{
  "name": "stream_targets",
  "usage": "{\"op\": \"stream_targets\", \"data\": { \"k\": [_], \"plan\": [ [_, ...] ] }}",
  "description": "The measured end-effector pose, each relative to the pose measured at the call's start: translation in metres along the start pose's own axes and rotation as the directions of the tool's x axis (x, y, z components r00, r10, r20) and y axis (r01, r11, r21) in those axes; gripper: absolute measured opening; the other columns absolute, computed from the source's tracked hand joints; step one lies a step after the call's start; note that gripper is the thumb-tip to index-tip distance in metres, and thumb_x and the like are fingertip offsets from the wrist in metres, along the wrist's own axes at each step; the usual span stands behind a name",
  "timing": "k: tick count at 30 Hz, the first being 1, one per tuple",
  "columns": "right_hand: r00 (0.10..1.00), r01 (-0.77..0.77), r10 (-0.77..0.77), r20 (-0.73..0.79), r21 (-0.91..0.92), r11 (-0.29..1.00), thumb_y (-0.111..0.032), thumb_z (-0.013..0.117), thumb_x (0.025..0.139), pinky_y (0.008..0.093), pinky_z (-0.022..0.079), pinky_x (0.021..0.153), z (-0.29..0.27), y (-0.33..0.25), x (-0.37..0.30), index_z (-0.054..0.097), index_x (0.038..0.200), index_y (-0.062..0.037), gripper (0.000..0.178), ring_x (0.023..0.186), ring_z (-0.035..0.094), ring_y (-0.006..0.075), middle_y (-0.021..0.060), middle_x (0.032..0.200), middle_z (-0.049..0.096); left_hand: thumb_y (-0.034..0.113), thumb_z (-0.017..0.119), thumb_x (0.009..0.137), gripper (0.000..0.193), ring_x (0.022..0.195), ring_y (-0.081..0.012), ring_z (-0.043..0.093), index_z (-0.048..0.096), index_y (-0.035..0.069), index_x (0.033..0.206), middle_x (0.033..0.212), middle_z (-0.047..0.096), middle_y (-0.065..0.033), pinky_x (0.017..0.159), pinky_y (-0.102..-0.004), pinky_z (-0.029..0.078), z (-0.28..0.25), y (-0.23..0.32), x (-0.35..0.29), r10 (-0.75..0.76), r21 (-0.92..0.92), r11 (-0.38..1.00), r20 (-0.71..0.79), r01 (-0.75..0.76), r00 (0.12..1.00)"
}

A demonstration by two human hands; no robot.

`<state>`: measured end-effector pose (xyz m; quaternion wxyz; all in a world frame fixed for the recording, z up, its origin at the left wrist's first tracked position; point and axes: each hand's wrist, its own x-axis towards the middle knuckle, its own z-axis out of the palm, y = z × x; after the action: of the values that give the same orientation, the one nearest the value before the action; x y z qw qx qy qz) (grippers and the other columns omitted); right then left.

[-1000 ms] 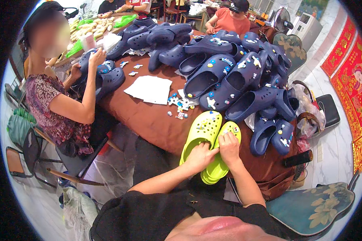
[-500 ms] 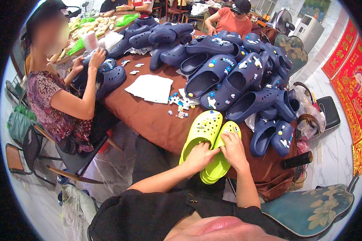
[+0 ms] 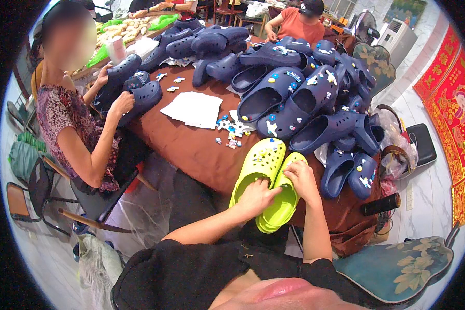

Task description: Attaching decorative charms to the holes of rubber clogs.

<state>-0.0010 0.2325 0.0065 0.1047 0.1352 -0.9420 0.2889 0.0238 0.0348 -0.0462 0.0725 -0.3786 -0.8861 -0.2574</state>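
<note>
Two lime-green clogs lie side by side at the near table edge, toes pointing away from me. The left clog (image 3: 262,157) carries small charms on its holed toe. My left hand (image 3: 257,200) has its fingers inside that clog's opening, its thumb reaching toward the other one. Over the toe of the right clog (image 3: 280,209), my right hand (image 3: 303,181) is curled, fingertips pressed on the upper. That toe is partly hidden by the hand. Just beyond the clogs, loose white and blue charms (image 3: 233,128) lie in a small heap.
A large pile of navy clogs (image 3: 289,98) covers the table's far and right side. White paper (image 3: 194,111) lies on the brown tablecloth (image 3: 191,160). At left a co-worker (image 3: 77,119) handles navy clogs; another person (image 3: 300,26) sits opposite. A black cylinder (image 3: 381,205) is at right.
My right hand has shifted slightly up and its fingers have curled more on the right clog's toe. The co-worker's hands at left have come apart, one lowered onto a navy clog.
</note>
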Motion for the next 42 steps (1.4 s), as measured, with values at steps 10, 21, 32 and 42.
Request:
{"op": "stream_targets", "data": {
  "k": [10,21,32,42],
  "plan": [
    [0.994,-0.060,0.061,-0.092,0.014,0.998,-0.012,0.072,0.079,0.0445,0.045,0.086,0.004,-0.001,-0.005,0.072,0.083,-0.0011,0.012,0.093,0.062,0.0319,0.0152,0.087,0.068,0.018,0.068,0.079,0.040,0.087,-0.0343,0.061,0.065,0.018,0.119,0.091,0.059,-0.0174,0.072,-0.0441,0.052,-0.003,0.000,0.000,-0.001,-0.037,0.999,-0.031,0.000,1.000],
    [0.996,0.067,-0.074,-0.049,-0.132,0.989,-0.027,0.074,0.083,0.0453,0.035,0.107,-0.005,-0.011,-0.038,0.070,0.117,-0.0052,0.040,0.129,0.046,0.0299,0.0081,0.131,0.060,0.018,0.068,0.078,0.039,0.085,-0.0339,0.062,0.064,0.021,0.117,0.088,0.057,-0.0157,0.067,-0.0436,0.053,0.006,-0.002,0.001,0.001,0.009,1.000,-0.086,0.000,0.996],
    [0.978,0.089,-0.168,-0.124,-0.480,0.873,-0.008,0.067,0.072,0.0417,0.045,0.088,0.023,-0.012,-0.025,0.066,0.105,-0.0048,0.032,0.105,0.057,0.0288,0.0093,0.103,0.065,0.018,0.066,0.079,0.037,0.082,-0.0343,0.061,0.065,0.020,0.116,0.087,0.057,-0.0160,0.068,-0.0448,0.052,0.003,-0.001,0.000,0.004,0.000,1.000,-0.105,-0.004,0.994],
    [0.930,0.279,-0.367,-0.003,-0.645,0.711,-0.015,0.061,0.077,0.0380,0.047,0.074,0.027,-0.017,-0.012,0.061,0.103,-0.0080,0.027,0.082,0.058,0.0250,0.0071,0.076,0.057,0.016,0.066,0.079,0.038,0.083,-0.0360,0.061,0.064,0.019,0.117,0.088,0.058,-0.0174,0.068,-0.0467,0.052,0.007,-0.003,0.001,-0.009,-0.032,0.999,-0.063,0.007,0.998]
  ]
}}
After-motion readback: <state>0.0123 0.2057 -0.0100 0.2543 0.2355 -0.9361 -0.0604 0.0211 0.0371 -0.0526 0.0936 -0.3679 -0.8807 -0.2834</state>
